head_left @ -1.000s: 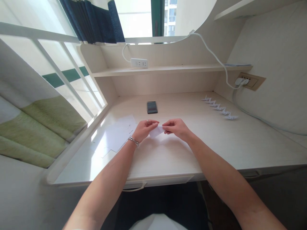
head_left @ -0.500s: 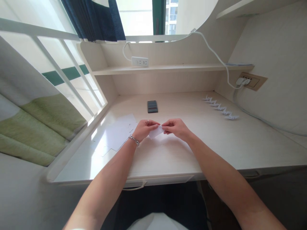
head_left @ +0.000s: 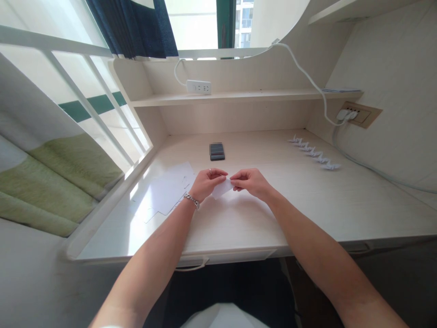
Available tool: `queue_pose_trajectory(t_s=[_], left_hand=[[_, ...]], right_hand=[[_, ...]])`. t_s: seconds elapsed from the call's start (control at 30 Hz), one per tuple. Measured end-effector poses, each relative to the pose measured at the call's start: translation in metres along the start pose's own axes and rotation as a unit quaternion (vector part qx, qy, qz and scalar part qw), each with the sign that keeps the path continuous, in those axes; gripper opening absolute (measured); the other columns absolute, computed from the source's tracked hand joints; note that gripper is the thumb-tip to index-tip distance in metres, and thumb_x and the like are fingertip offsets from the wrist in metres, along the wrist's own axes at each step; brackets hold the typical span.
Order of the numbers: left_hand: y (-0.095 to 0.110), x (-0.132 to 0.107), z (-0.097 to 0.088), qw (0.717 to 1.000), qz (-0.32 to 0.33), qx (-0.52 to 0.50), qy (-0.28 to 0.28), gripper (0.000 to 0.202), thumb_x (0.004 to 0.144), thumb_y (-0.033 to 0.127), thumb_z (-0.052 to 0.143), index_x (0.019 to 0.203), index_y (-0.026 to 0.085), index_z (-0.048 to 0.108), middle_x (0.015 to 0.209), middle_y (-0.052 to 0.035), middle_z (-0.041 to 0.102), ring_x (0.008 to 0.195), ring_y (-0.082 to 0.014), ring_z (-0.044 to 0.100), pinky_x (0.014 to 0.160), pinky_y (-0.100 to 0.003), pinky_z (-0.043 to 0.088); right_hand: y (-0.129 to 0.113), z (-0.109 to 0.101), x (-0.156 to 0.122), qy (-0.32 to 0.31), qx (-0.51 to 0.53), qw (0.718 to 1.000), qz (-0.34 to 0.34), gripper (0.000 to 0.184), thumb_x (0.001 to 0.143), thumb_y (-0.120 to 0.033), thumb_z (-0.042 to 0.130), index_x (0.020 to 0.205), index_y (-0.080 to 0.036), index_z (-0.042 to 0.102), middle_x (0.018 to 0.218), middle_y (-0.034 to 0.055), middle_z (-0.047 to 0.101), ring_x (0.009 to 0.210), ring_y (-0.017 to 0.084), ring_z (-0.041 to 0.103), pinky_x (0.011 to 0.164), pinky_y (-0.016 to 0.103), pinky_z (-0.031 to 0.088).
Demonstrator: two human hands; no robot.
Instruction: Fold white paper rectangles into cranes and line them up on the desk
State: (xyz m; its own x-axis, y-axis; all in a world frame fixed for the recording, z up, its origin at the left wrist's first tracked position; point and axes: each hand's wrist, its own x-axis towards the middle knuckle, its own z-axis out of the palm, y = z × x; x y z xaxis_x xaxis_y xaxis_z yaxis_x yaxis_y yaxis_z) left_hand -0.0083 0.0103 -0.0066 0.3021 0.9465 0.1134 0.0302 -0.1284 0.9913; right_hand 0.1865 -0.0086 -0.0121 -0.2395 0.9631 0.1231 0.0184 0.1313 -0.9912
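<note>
Both hands meet over the middle of the pale desk (head_left: 307, 214), pinching a small folded piece of white paper (head_left: 221, 187) between them. My left hand (head_left: 205, 183), with a ring and a metal bracelet, grips the paper's left side with closed fingers. My right hand (head_left: 251, 181) pinches its right edge. The paper is held just above the desk surface. To the left of my left hand lie several loose white paper sheets (head_left: 164, 193).
A dark phone (head_left: 216, 151) lies farther back on the desk. A row of several small folded white paper figures (head_left: 314, 152) stands at the back right. A power strip (head_left: 198, 86) sits on the shelf, its cable running to a wall socket (head_left: 358, 114).
Both hands stay pinched on the paper with only tiny finger shifts. The view has drifted slightly.
</note>
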Motion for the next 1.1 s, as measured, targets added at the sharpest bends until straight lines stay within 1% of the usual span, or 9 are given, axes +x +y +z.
queue_pose_trajectory(t_s=[0.13,0.23,0.37,0.5,0.6,0.7,0.83,0.97,1.1], left_hand=[[0.0015,0.0017,-0.0021,0.998,-0.017,-0.061,-0.003,0.036,0.066,0.029,0.074,0.098,0.015,0.069,0.074,-0.0049,0.07,0.06,-0.0151,0.061,0.055,-0.026,0.045],[-0.0001,0.0023,-0.0034,0.999,-0.013,-0.044,0.002,0.042,0.071,0.037,0.071,0.106,0.015,0.066,0.075,-0.0054,0.07,0.059,-0.0145,0.061,0.053,-0.025,0.044],[-0.006,0.0018,-0.0023,0.997,0.012,0.064,-0.041,0.044,0.065,0.04,0.078,0.099,0.013,0.069,0.069,-0.0033,0.067,0.057,-0.0131,0.058,0.05,-0.023,0.041],[-0.0084,0.0027,-0.0028,0.999,0.033,0.038,0.005,0.044,0.061,0.037,0.082,0.096,0.014,0.069,0.077,-0.0046,0.07,0.065,-0.0148,0.062,0.056,-0.025,0.045],[-0.0068,0.0025,-0.0039,0.999,0.032,0.022,0.006,0.043,0.059,0.036,0.083,0.093,0.014,0.069,0.079,-0.006,0.071,0.069,-0.0164,0.064,0.059,-0.026,0.047],[-0.0049,0.0008,-0.0029,0.996,0.033,0.077,-0.008,0.038,0.063,0.039,0.08,0.089,0.014,0.071,0.08,-0.0066,0.071,0.069,-0.0161,0.063,0.06,-0.026,0.047],[-0.0035,-0.0015,-0.0004,0.986,0.042,0.163,0.001,0.036,0.069,0.046,0.074,0.083,0.013,0.073,0.072,-0.0055,0.069,0.061,-0.0141,0.058,0.055,-0.024,0.042],[-0.0029,-0.0023,-0.0005,0.982,0.057,0.181,-0.003,0.037,0.069,0.05,0.073,0.081,0.014,0.074,0.07,-0.0052,0.069,0.059,-0.0139,0.057,0.052,-0.024,0.04],[-0.0028,-0.002,-0.0012,0.981,0.057,0.185,-0.008,0.038,0.068,0.05,0.074,0.083,0.015,0.075,0.073,-0.0061,0.071,0.06,-0.0146,0.058,0.052,-0.024,0.04]], right_hand=[[-0.0023,0.002,-0.0009,0.002,0.005,1.0,0.002,0.036,0.06,-0.042,0.083,0.079,-0.013,0.073,0.063,0.005,0.069,0.058,0.015,0.064,0.06,0.03,0.054],[-0.0035,0.0022,-0.0017,0.006,0.005,1.0,0.005,0.035,0.059,-0.041,0.083,0.078,-0.013,0.073,0.064,0.0051,0.069,0.058,0.014,0.063,0.06,0.029,0.053],[-0.003,0.0016,-0.002,0.009,-0.003,1.0,0.011,0.035,0.06,-0.041,0.082,0.077,-0.013,0.072,0.063,0.0052,0.069,0.058,0.015,0.064,0.06,0.03,0.053],[-0.0023,0.0014,-0.0009,0.027,0.016,0.999,-0.012,0.039,0.057,-0.04,0.084,0.083,-0.014,0.071,0.063,0.004,0.069,0.061,0.016,0.064,0.062,0.031,0.052],[-0.0021,0.0021,0.0005,0.051,0.007,0.998,-0.039,0.038,0.055,-0.039,0.085,0.081,-0.014,0.071,0.061,0.0027,0.067,0.059,0.015,0.062,0.059,0.03,0.05],[-0.0023,0.0031,0.0011,0.06,0.001,0.997,-0.048,0.037,0.055,-0.039,0.084,0.08,-0.015,0.07,0.061,0.0022,0.067,0.059,0.015,0.061,0.059,0.031,0.048],[-0.0028,0.0039,0.0003,0.048,0.007,0.998,-0.048,0.037,0.056,-0.038,0.084,0.08,-0.015,0.07,0.063,0.0028,0.067,0.061,0.016,0.062,0.061,0.031,0.049],[-0.0026,0.005,-0.0007,0.037,0.001,0.998,-0.047,0.037,0.059,-0.041,0.083,0.081,-0.015,0.07,0.065,0.0036,0.068,0.062,0.015,0.061,0.063,0.031,0.049],[-0.0002,0.006,0.0004,0.051,0.002,0.997,-0.055,0.036,0.057,-0.042,0.084,0.075,-0.015,0.07,0.062,0.0028,0.066,0.06,0.015,0.06,0.063,0.032,0.049]])
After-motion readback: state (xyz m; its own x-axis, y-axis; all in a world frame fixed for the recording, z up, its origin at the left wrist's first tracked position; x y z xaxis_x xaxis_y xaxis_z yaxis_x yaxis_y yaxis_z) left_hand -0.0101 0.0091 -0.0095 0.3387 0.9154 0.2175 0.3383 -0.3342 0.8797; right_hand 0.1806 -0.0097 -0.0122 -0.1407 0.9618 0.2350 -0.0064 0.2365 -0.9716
